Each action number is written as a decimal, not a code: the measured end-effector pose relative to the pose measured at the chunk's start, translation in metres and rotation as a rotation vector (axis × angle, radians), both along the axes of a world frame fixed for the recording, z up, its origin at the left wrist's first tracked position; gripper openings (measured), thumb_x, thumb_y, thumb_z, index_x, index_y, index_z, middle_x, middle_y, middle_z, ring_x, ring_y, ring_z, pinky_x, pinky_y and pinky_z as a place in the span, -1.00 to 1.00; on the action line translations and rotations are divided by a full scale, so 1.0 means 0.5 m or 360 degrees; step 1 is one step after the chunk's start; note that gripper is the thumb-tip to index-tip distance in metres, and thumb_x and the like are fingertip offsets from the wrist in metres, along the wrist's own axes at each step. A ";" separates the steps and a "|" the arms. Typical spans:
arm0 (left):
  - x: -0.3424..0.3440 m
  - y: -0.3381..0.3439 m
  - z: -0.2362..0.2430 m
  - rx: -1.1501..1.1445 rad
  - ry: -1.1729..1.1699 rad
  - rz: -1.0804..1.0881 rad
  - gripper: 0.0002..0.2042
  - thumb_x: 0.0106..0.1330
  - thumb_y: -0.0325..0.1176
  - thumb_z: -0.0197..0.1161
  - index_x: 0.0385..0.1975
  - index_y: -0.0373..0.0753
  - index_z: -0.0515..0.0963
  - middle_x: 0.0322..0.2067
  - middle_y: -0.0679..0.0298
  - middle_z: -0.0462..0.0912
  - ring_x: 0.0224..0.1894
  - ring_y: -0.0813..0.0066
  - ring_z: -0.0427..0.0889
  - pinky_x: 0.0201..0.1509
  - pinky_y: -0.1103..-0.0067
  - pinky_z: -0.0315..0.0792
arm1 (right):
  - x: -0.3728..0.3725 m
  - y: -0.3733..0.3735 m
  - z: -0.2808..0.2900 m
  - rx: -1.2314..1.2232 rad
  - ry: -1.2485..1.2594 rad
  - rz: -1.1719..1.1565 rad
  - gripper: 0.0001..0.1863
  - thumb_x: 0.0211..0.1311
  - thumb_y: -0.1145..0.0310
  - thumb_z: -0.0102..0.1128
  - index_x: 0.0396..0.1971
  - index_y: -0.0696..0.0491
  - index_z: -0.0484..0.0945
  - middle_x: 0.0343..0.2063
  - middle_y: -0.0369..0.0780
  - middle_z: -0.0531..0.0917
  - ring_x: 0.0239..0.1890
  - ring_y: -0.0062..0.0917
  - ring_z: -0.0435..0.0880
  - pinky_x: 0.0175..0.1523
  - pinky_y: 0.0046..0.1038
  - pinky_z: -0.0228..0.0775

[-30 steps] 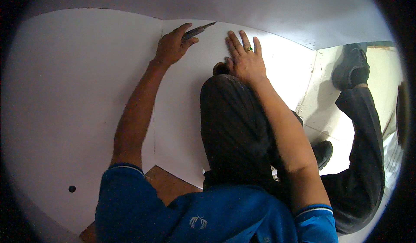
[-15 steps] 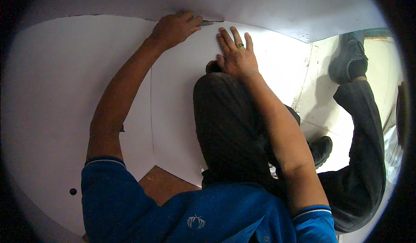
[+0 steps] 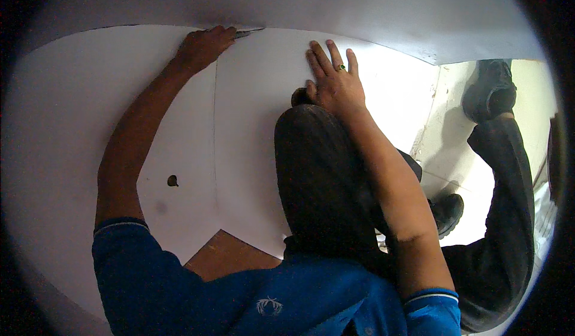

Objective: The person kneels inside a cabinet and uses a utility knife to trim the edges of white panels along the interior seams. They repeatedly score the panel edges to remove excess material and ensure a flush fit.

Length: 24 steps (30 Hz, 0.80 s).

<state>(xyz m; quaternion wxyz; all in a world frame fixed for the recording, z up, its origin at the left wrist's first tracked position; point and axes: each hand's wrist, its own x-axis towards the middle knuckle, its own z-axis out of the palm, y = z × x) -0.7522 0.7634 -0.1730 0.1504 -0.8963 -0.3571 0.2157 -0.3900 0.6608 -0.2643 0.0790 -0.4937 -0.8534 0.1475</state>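
My left hand is closed round a slim grey tool that looks like a utility knife. Its thin tip points right along the line where the white sheet meets the upright pale panel. Most of the handle is hidden in my fingers. Farther right, my right hand lies flat on the sheet with its fingers spread, holding nothing. It wears a ring with a green stone. A dark brown rounded thing, partly hidden, sits between my right thumb and my knee.
A thin straight seam crosses the white sheet, and a small dark hole lies left of it. Brown board shows near my shirt. To the right are pale floor tiles and another person's leg and dark shoe.
My left hand has slid left along the join with the knife, uncovering the hole beside my forearm. My right hand stays flat on the sheet. The view has shifted slightly.
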 end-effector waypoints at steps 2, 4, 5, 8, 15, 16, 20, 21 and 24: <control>-0.012 -0.003 0.033 -0.0049 -0.0156 0.0082 -0.70 0.55 -0.11 0.17 0.07 -0.15 0.61 -0.09 0.27 0.73 -0.16 0.20 0.78 -0.19 0.27 0.73 | 0.004 0.000 0.004 0.0021 -0.0039 0.0004 -0.28 0.53 -0.06 -0.10 0.59 -0.07 0.21 0.63 -0.29 0.12 0.69 -0.28 -0.06 0.66 0.11 -0.20; -0.027 -0.005 0.058 -0.0140 -0.0418 0.0073 -0.70 0.54 -0.10 0.20 0.05 -0.16 0.61 -0.07 0.27 0.72 -0.13 0.23 0.77 -0.18 0.28 0.72 | -0.006 -0.005 0.007 0.0022 0.0022 0.0023 -0.28 0.53 -0.05 -0.09 0.58 -0.06 0.22 0.63 -0.28 0.13 0.69 -0.29 -0.06 0.66 0.11 -0.21; 0.017 -0.005 0.065 -0.0174 -0.0460 0.0045 -0.70 0.53 -0.10 0.22 0.05 -0.16 0.61 -0.08 0.27 0.73 -0.13 0.23 0.77 -0.16 0.29 0.71 | 0.001 -0.002 -0.001 0.0039 0.0030 0.0003 -0.29 0.51 -0.04 -0.04 0.57 -0.06 0.25 0.62 -0.27 0.14 0.69 -0.30 -0.06 0.67 0.11 -0.22; 0.141 -0.018 0.047 -0.0207 -0.0558 0.0058 -0.69 0.50 -0.09 0.26 0.05 -0.15 0.61 -0.11 0.25 0.73 -0.15 0.23 0.77 -0.14 0.29 0.70 | 0.013 0.001 -0.007 0.0104 0.0182 -0.0020 -0.37 0.49 0.04 0.06 0.46 -0.03 0.39 0.54 -0.23 0.28 0.64 -0.26 0.08 0.66 0.09 -0.16; 0.239 -0.076 -0.008 -0.0197 -0.0782 0.0413 -0.62 0.48 -0.08 0.30 0.13 -0.17 0.64 -0.07 0.11 0.76 -0.07 0.05 0.76 0.01 0.22 0.68 | 0.034 -0.003 -0.004 -0.0074 0.0663 -0.0045 -0.73 0.46 0.26 0.17 0.00 0.04 0.68 0.11 -0.22 0.67 0.30 -0.22 0.52 0.43 -0.06 0.23; 0.240 -0.095 -0.016 -0.0140 -0.0911 0.0423 -0.62 0.47 -0.08 0.32 0.12 -0.19 0.64 -0.09 0.10 0.76 -0.09 0.02 0.76 0.00 0.21 0.68 | 0.032 -0.002 -0.003 -0.0040 0.0772 -0.0085 -0.73 0.47 0.23 0.16 -0.01 0.03 0.69 0.10 -0.22 0.68 0.27 -0.22 0.53 0.42 -0.07 0.23; 0.357 -0.203 -0.052 -0.0144 -0.1160 0.0942 -0.63 0.37 -0.22 0.34 0.12 -0.22 0.60 -0.05 0.09 0.65 -0.01 0.03 0.70 0.06 0.20 0.61 | 0.043 0.011 -0.002 -0.0219 0.0971 -0.0203 -0.62 0.53 0.04 0.13 -0.02 0.04 0.70 0.00 -0.15 0.72 0.19 -0.16 0.55 0.41 -0.10 0.15; 0.366 -0.227 -0.056 -0.0135 -0.1208 0.0930 -0.57 0.32 -0.25 0.38 0.16 -0.24 0.58 -0.03 0.02 0.63 0.00 -0.01 0.69 0.12 0.18 0.59 | 0.034 0.013 0.015 -0.0422 0.0966 -0.0213 -0.58 0.54 0.00 0.12 -0.01 0.05 0.69 -0.02 -0.12 0.73 0.20 -0.14 0.54 0.42 -0.10 0.12; 0.376 -0.240 -0.044 -0.0123 -0.1508 0.0865 -0.53 0.31 -0.25 0.42 0.19 -0.27 0.57 -0.02 0.00 0.63 0.02 -0.03 0.67 0.16 0.20 0.58 | 0.011 0.015 0.053 -0.0995 0.1143 -0.0480 -0.43 0.57 -0.10 0.09 -0.01 0.19 0.65 -0.12 -0.03 0.76 0.09 -0.13 0.63 0.27 -0.15 0.32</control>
